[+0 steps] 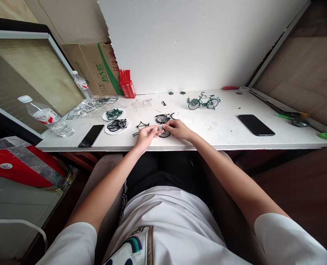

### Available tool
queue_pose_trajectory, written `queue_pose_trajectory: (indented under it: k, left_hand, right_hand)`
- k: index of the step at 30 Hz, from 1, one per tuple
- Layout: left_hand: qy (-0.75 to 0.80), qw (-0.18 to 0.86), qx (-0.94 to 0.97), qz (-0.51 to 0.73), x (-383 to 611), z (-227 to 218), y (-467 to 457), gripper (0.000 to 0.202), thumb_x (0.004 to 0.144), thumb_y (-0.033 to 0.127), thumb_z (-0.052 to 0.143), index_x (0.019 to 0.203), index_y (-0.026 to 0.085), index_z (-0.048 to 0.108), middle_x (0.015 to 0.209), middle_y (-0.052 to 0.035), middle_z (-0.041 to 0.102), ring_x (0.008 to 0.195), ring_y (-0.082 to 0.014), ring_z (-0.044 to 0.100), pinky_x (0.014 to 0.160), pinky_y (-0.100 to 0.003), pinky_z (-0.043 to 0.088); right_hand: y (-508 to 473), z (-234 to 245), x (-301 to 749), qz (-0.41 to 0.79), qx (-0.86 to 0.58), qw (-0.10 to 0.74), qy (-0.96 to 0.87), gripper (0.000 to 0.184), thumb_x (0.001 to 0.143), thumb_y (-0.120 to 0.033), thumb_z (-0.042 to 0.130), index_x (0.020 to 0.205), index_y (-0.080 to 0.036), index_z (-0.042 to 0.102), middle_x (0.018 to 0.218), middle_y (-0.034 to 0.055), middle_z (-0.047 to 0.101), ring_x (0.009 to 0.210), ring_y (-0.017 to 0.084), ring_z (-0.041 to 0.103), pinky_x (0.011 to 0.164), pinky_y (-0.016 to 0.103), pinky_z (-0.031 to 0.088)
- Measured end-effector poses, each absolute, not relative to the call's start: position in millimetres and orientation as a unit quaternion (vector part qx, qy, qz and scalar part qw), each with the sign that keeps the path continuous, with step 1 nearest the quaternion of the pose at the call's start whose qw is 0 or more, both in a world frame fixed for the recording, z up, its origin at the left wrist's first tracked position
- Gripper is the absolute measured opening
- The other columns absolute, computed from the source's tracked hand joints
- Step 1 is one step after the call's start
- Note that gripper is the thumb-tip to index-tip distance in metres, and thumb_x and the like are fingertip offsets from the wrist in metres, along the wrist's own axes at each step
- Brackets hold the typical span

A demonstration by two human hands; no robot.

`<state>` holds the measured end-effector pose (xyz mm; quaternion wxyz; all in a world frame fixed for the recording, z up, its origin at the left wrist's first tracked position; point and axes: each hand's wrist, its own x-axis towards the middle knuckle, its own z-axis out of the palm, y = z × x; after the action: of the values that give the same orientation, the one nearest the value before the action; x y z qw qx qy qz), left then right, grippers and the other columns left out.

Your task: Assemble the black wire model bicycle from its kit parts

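My left hand (147, 136) and my right hand (178, 129) meet above the front part of the white table. Their fingertips are closed together around a small silvery part (160, 128), too small to make out its kind. Just beyond the fingers lies a black toy bicycle wheel (161, 119) with a thin black piece beside it. A second black wheel (165, 134) shows under my hands, partly covered by them. Left of these rests a black bicycle frame piece (143, 125), close to my left hand.
An assembled green model bicycle (204, 101) stands at the back right. Two paper plates, one with green parts (114, 113) and one with black parts (117, 125), lie left. Phones (91, 135) (256, 125) flank the workspace. Bottles (49, 117), a red box (127, 85) and plastic-wrapped parts (93, 106) are left.
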<state>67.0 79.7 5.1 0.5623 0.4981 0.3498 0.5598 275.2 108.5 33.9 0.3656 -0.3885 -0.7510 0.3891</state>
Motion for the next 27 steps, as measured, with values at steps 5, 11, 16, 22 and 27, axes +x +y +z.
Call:
queue_pose_trajectory:
  k: [5, 11, 16, 22, 27]
  left_hand:
    - [0.342, 0.572, 0.487, 0.565, 67, 6, 78, 0.044, 0.082, 0.043, 0.091, 0.109, 0.011, 0.079, 0.098, -0.0147, 0.083, 0.113, -0.0307, 0.079, 0.113, -0.049, 0.054]
    - [0.331, 0.581, 0.485, 0.564, 65, 2, 81, 0.042, 0.082, 0.042, 0.092, 0.11, 0.012, 0.081, 0.105, -0.0152, 0.083, 0.116, -0.0306, 0.078, 0.115, -0.049, 0.053]
    - [0.334, 0.583, 0.478, 0.566, 65, 2, 82, 0.039, 0.082, 0.04, 0.091, 0.107, 0.012, 0.081, 0.107, -0.0154, 0.082, 0.117, -0.0304, 0.077, 0.115, -0.048, 0.053]
    - [0.346, 0.59, 0.452, 0.573, 67, 8, 81, 0.036, 0.081, 0.038, 0.092, 0.103, 0.011, 0.08, 0.104, -0.0152, 0.082, 0.111, -0.0296, 0.079, 0.112, -0.048, 0.054]
    - [0.352, 0.589, 0.451, 0.57, 67, 9, 81, 0.032, 0.084, 0.036, 0.089, 0.101, 0.011, 0.079, 0.105, -0.0162, 0.082, 0.112, -0.0302, 0.079, 0.11, -0.049, 0.055]
  right_hand:
    - [113, 28, 274, 0.387, -0.405, 0.366, -0.743, 0.052, 0.093, -0.067, 0.064, 0.087, -0.016, 0.073, 0.072, 0.0002, 0.059, 0.068, 0.013, 0.045, 0.064, 0.029, 0.036]
    - [112, 28, 269, 0.378, -0.418, 0.381, -0.733, 0.052, 0.091, -0.066, 0.064, 0.09, -0.015, 0.073, 0.08, 0.0039, 0.068, 0.071, 0.015, 0.051, 0.068, 0.03, 0.04]
    - [107, 31, 266, 0.383, -0.419, 0.389, -0.726, 0.052, 0.091, -0.066, 0.064, 0.091, -0.014, 0.073, 0.081, 0.0047, 0.07, 0.07, 0.014, 0.05, 0.065, 0.029, 0.04]
    - [103, 33, 266, 0.41, -0.41, 0.386, -0.717, 0.052, 0.092, -0.066, 0.062, 0.09, -0.015, 0.071, 0.072, 0.0025, 0.064, 0.067, 0.014, 0.05, 0.061, 0.028, 0.04]
    - [102, 35, 267, 0.41, -0.416, 0.38, -0.717, 0.052, 0.093, -0.067, 0.062, 0.09, -0.015, 0.071, 0.072, 0.0025, 0.064, 0.064, 0.014, 0.05, 0.059, 0.028, 0.041]
